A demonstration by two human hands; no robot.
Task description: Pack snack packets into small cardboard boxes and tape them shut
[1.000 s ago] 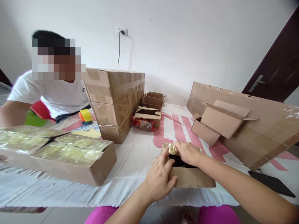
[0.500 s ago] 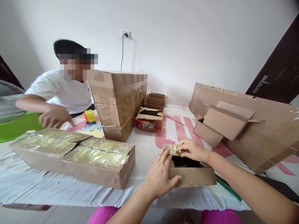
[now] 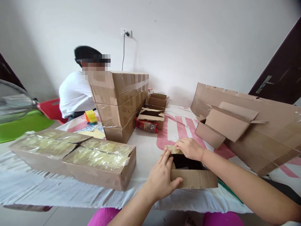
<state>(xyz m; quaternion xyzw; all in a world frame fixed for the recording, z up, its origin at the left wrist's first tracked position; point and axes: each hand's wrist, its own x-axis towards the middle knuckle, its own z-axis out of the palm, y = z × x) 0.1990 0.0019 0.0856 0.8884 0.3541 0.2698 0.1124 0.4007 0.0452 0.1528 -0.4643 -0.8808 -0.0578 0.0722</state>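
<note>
A small cardboard box (image 3: 195,179) with its top open and a dark inside stands near the table's front edge. My left hand (image 3: 162,172) grips its left side, the thumb against the front wall and the fingers reaching to the back corner. At the far rim, a flap with shiny clear tape (image 3: 170,149) on it sticks up. My right hand (image 3: 191,148) is closed on this flap, fingertips pressed together on the taped part. Little of the box's inside shows, and the right forearm passes over its right end.
Taped boxes (image 3: 98,157) lie at left; a tall box stack (image 3: 127,106) stands behind them. Further back are open boxes (image 3: 152,116) and a red snack packet (image 3: 147,126). Large cardboard (image 3: 270,131) leans at right. A tape dispenser (image 3: 90,116) sits near another person (image 3: 75,94).
The other person has drawn an arm back from the taped boxes and shifted right, partly behind the stack. My right hand has moved slightly left along the flap; my left hand stays put.
</note>
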